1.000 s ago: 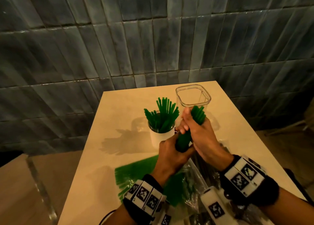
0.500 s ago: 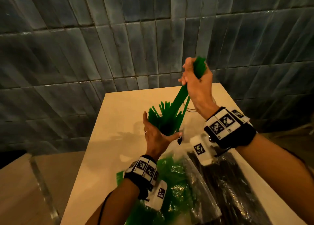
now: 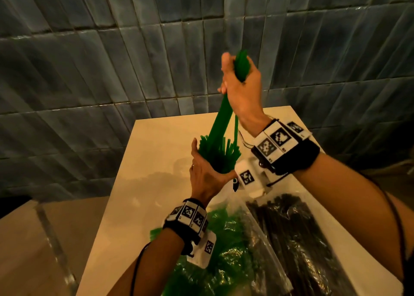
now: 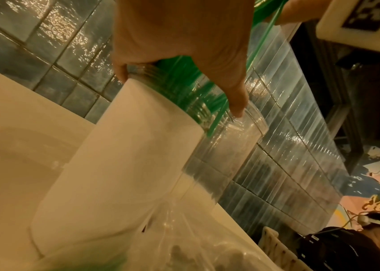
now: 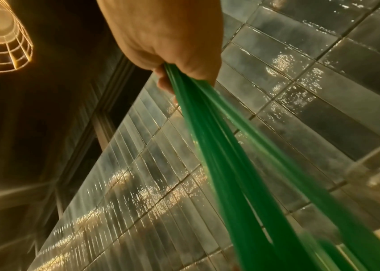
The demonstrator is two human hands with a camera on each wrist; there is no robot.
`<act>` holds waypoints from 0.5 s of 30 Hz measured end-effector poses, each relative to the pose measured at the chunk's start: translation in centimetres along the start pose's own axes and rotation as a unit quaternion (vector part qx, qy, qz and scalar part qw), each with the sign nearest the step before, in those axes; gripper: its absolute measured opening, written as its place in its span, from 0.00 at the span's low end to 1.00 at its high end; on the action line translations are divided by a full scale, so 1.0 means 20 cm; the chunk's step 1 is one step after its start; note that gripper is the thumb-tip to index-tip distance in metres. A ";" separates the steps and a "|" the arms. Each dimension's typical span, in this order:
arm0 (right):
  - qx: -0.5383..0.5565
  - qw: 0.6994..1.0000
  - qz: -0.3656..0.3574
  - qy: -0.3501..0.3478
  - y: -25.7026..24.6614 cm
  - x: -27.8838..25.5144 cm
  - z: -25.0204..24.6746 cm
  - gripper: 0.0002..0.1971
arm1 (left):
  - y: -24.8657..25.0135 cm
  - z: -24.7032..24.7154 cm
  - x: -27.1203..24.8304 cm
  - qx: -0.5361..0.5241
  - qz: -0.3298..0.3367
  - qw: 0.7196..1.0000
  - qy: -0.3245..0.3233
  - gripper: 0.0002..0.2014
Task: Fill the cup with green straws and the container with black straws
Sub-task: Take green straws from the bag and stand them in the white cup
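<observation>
My right hand [image 3: 239, 87] is raised high and grips the top of a bundle of green straws [image 3: 218, 125]. Its lower ends point down into the fan of green straws [image 3: 215, 157] that stands in the white cup [image 4: 119, 165]. My left hand [image 3: 208, 170] curls round the cup's top and the straws standing there, so the cup is hidden in the head view. The clear container [image 4: 230, 150] stands right behind the cup with nothing visible inside. The right wrist view shows the green bundle [image 5: 230, 165] running down from my right hand [image 5: 168, 36].
A clear bag of green straws [image 3: 226, 239] and a clear bag of black straws [image 3: 291, 228] lie on the near part of the cream table [image 3: 156, 150]. A dark tiled wall rises behind the table. The floor lies to the left.
My right hand has lifted the green bundle from table height to well above the cup. My left hand let go of the bundle and moved to the cup's top.
</observation>
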State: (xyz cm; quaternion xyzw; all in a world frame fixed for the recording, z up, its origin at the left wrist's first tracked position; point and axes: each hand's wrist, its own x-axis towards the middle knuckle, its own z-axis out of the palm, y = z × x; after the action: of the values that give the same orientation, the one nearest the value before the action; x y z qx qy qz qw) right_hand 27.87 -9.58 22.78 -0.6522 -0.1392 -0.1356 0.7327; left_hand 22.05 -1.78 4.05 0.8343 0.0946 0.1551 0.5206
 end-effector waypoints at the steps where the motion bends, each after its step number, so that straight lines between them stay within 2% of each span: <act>1: 0.004 1.000 0.003 -0.003 -0.02 0.02 0.01 0.08 | 0.00 0.00 0.00 0.000 -0.001 1.000 0.001 0.65; 6: 0.003 1.000 0.002 -0.011 -0.06 0.07 0.03 0.08 | 0.02 -0.01 0.00 0.003 0.002 1.000 -0.006 0.62; 10: -0.046 0.999 -0.018 -0.013 -0.03 0.04 0.02 0.10 | 0.01 -0.01 0.00 0.045 0.017 0.999 -0.007 0.60; 15: -0.084 0.996 0.010 -0.030 0.03 0.03 -0.01 0.10 | 0.00 0.00 -0.01 0.072 0.030 0.997 -0.002 0.60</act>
State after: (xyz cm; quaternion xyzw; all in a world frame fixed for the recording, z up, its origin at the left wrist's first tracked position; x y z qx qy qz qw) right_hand 28.66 -9.67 22.52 -0.7165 -0.1423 -0.1200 0.6722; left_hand 21.88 -1.77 4.06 0.8722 0.0795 0.1622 0.4547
